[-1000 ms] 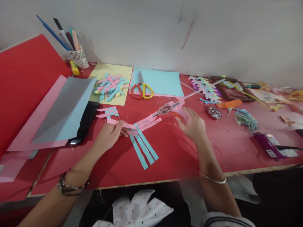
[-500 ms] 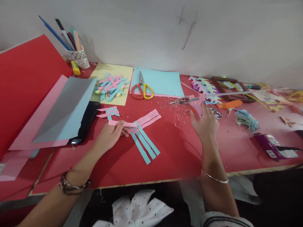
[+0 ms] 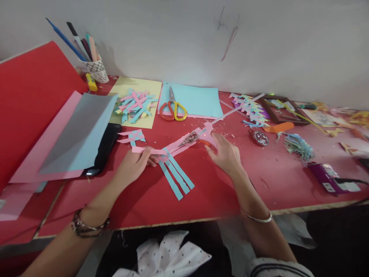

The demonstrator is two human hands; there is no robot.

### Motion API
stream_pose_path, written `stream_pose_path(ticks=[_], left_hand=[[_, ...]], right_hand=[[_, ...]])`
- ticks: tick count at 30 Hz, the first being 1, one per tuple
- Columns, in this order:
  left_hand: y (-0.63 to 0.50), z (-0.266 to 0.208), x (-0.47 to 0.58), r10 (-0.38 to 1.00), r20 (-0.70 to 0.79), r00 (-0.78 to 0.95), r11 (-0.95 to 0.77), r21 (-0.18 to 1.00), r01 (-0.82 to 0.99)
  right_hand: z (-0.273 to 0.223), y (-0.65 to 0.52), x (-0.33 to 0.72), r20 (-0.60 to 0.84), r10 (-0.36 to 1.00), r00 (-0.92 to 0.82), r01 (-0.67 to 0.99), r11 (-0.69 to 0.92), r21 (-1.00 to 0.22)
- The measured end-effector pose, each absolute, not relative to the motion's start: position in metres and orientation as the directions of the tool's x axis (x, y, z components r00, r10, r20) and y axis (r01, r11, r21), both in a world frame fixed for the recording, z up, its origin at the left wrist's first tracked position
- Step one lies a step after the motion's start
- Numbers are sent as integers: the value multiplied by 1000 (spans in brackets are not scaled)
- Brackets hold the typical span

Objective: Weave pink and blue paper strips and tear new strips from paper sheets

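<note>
My left hand [image 3: 137,161] is closed on a piece of woven paper strips [image 3: 176,175], pinching a pink strip [image 3: 152,151] at its left end. Blue strips fan out toward the front edge and pink ones toward the upper right. My right hand [image 3: 226,154] grips a pink glue gun [image 3: 210,137], its fingers wrapped round the handle. The gun's metal nozzle points left, over the pink strips, and a clear glue stick [image 3: 239,109] juts from its back. A smaller woven paper piece [image 3: 135,135] lies just beyond my left hand.
Scissors [image 3: 172,107] rest on blue paper [image 3: 198,98]. Cut strips [image 3: 137,104] pile on yellow paper [image 3: 151,86]. Left are a pen cup [image 3: 96,70], paper sheets [image 3: 82,130] and a black phone-like device [image 3: 108,148]. Right are an orange paper piece [image 3: 279,127], a tassel [image 3: 298,146] and a purple box [image 3: 325,177].
My right hand has brought the glue gun leftward from the right side of the table to above the pink strips. My left hand has stayed in place, holding the woven strips.
</note>
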State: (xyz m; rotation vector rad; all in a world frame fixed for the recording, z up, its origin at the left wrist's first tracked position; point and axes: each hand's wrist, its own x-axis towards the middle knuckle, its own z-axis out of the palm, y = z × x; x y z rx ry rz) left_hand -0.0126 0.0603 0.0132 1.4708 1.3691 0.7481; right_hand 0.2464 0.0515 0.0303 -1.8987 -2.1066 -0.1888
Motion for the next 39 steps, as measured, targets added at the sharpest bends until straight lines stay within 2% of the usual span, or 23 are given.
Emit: stream_pose_path(ticks=[13, 17, 22, 27, 30, 33, 36, 39], left_hand=[[60, 18, -10, 969, -201, 144, 134, 916, 377], [60, 17, -11, 969, -198, 147, 129, 915, 382], [60, 19, -10, 969, -191, 155, 117, 913, 391], [60, 20, -10, 970, -188, 157, 109, 905, 410], [60, 17, -12, 972, -148, 184, 61, 909, 412], [60, 15, -14, 975, -98, 199, 4, 905, 426], [58, 17, -14, 961, -17, 278, -118, 879, 462], [57, 20, -12, 928, 62, 368, -258, 819, 513]], right_hand=[[36, 53, 257, 316, 949, -14, 999, 25, -29], [37, 53, 263, 357, 934, 16, 1000, -6, -29], [37, 55, 272, 401, 912, 90, 996, -77, -50], [27, 60, 281, 424, 876, 231, 973, -195, -128], [16, 64, 286, 417, 861, 291, 955, -239, -173], [11, 66, 291, 368, 891, 267, 961, -218, -169], [18, 65, 288, 448, 854, 265, 963, -214, -164], [28, 60, 271, 484, 852, 199, 964, -82, -252]])
